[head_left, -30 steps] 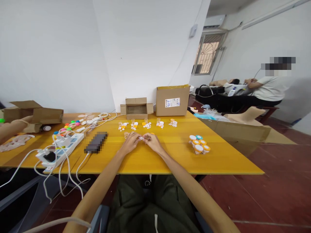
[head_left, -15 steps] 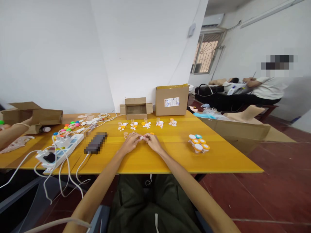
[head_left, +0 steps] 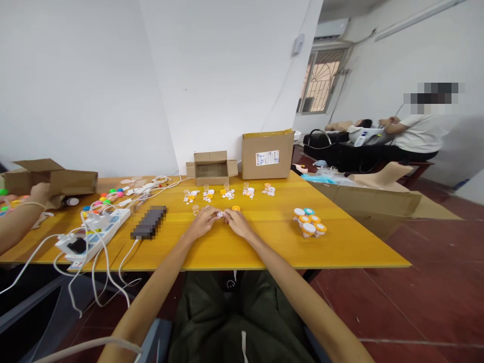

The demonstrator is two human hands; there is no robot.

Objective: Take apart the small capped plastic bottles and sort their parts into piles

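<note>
Between the fingertips of both hands is a small white round piece with openings in it (head_left: 220,215). My left hand (head_left: 204,222) is closed on its left side, and my right hand (head_left: 236,221) pinches it from the right. Just beyond my right hand lies an orange cap (head_left: 236,208). A small clear cup (head_left: 195,209) stands beside my left hand. Farther back runs a row of small piles, each with white bits, orange parts and a clear cup; one such pile of white and orange parts (head_left: 227,193) lies straight ahead of my hands.
Capped jars (head_left: 309,229) with orange, white and teal lids are grouped at the right. Behind the piles stand an open carton (head_left: 212,171) and a closed carton (head_left: 268,156). Left are a dark phone-like device (head_left: 149,223), a power strip (head_left: 102,237) with cables, and another person's arm (head_left: 22,222).
My hands stay almost in place, with small finger shifts around the white piece. More of the orange cap shows behind my right hand. The other person's hand at left has moved toward the box.
</note>
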